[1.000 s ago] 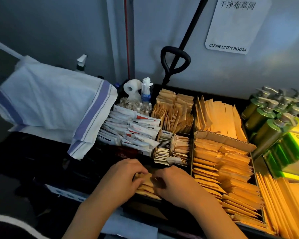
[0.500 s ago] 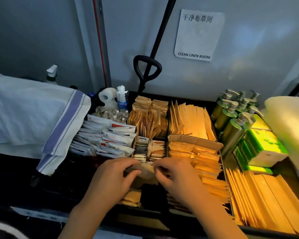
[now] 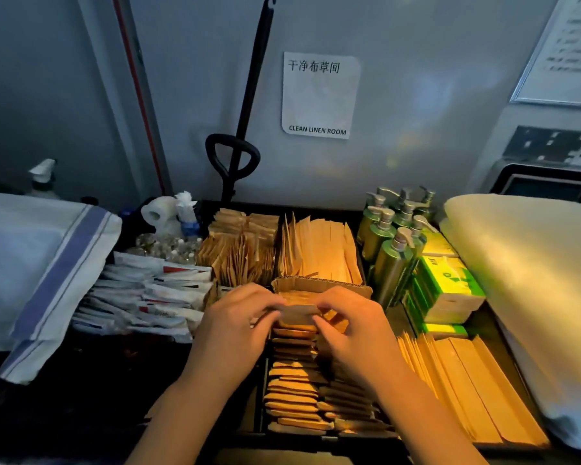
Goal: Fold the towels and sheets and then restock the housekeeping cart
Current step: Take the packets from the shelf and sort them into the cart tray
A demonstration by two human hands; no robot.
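A small stack of brown paper packets (image 3: 297,312) is pinched crosswise at its ends by the left hand (image 3: 230,330) and right hand (image 3: 353,330), directly above the cart's packet row (image 3: 296,397).

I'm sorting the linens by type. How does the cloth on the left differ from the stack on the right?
The striped cloth is white with blue bands along one edge; the folded stack is plain cream. The striped cloth looks thin and drapes over an edge; the folded stack is thick and lies in layers. Both flank the cart's tray, and neither hand touches them.
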